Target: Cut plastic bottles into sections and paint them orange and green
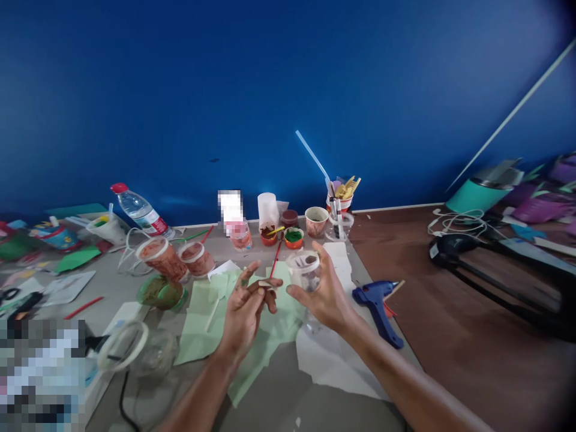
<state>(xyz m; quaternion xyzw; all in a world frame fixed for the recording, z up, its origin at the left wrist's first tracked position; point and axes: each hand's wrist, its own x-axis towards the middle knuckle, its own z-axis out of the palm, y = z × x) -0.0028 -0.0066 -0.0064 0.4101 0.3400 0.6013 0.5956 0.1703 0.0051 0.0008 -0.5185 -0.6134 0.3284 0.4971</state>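
Observation:
My right hand [330, 294] is curved round the side of a clear plastic cup [302, 273], thumb in front and fingers behind. A little to the left, my left hand [245, 303] is turned partly up, its thumb and fingers closed on something thin and pale that I cannot make out. Green stains mark its fingers. Below the hands lie sheets of light green paper [204, 327] and torn white paper [337, 366]. A white plastic stick [216, 312] rests on the green paper. Right of my right hand is a blue glue gun [378, 309].
Behind stand small cups of red [269, 235] and green paint [294, 238], and a paper cup [317, 222]. To the left are tubs of brown stuff [162, 258], a green tub [162, 293] and a water bottle [141, 210]. A black-framed object [495, 288] lies at right.

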